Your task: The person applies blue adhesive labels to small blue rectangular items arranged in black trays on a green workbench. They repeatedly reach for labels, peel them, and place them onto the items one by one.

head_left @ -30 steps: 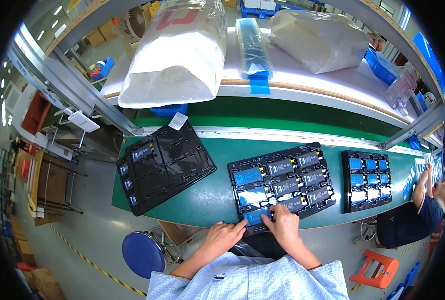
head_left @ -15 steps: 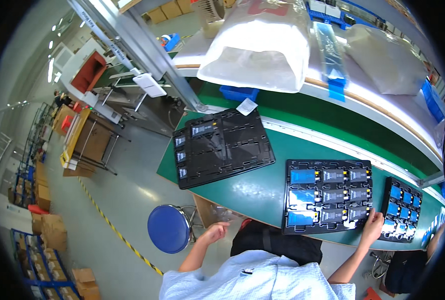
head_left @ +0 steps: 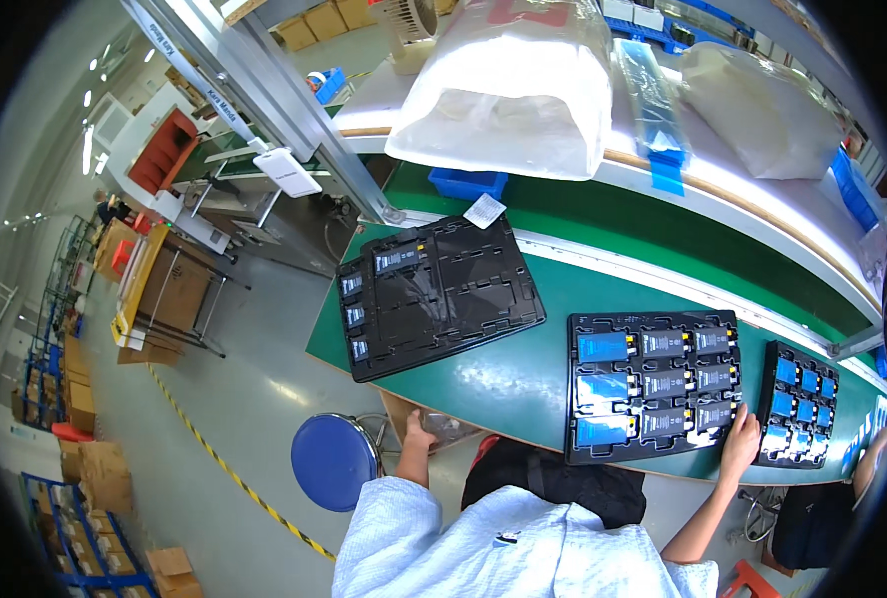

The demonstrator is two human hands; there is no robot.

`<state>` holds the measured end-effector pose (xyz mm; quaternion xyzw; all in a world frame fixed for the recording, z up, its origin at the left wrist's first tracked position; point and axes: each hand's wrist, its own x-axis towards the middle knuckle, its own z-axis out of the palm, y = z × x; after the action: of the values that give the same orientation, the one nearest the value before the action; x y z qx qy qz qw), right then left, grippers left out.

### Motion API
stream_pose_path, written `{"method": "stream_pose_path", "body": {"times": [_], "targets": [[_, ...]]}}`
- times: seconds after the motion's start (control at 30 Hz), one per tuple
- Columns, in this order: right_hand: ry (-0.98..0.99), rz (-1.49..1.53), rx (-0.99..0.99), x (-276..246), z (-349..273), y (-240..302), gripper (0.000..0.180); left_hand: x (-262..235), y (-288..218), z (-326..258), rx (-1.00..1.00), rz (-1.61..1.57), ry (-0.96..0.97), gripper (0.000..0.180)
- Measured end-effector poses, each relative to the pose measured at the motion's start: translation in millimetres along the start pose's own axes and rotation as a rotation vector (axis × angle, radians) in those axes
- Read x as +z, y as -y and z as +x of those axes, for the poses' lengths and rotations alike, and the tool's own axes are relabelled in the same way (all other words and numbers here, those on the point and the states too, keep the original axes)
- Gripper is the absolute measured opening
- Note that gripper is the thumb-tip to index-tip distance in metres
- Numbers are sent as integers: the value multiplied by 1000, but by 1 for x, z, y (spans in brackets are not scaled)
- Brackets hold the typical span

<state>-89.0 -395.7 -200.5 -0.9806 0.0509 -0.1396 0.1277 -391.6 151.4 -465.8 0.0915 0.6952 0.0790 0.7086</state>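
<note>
My right hand (head_left: pixel 739 441) grips the right edge of a black plastic tray (head_left: pixel 653 321) at the front of the green bench. Three rows of flat battery packs (head_left: pixel 665 383) fill that tray; the left column wears blue film, the others are dark grey with small yellow tabs. Low on the left, my left hand (head_left: pixel 420 433) is under the bench edge, at an open cardboard box (head_left: pixel 397 409) with clear plastic inside. Its fingers are too small and partly turned away to read.
Stacked black trays (head_left: pixel 483 289) with a few packs lie on the bench's left. Another filled tray (head_left: pixel 797 404) stands right, near another person's arm (head_left: pixel 870 463). A shelf above holds a white plastic bag (head_left: pixel 503 110). A blue stool (head_left: pixel 334 462) stands left.
My left hand has moved left and forward, from beside my lap to the box under the bench. My right hand stays at the tray's right edge. The view has shifted slightly.
</note>
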Motion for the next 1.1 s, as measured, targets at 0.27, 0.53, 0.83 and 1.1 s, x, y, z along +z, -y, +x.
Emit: {"method": "stream_pose_path", "body": {"times": [0.27, 0.53, 0.83, 1.1], "targets": [[-55, -168, 27, 5, -6, 13, 42, 21, 11, -101, 1273, 82, -504, 44], [-24, -97, 101, 8, -22, 22, 35, 128, 6, -334, 2198, 224, -16, 24], [5, -7, 169, -4, -22, 41, 36, 350, 30, -470, 2582, 821, 728, 28], [-31, -8, 159, -3, -20, 38, 33, 402, 21, -486, 2788, 967, 479, 29]]}}
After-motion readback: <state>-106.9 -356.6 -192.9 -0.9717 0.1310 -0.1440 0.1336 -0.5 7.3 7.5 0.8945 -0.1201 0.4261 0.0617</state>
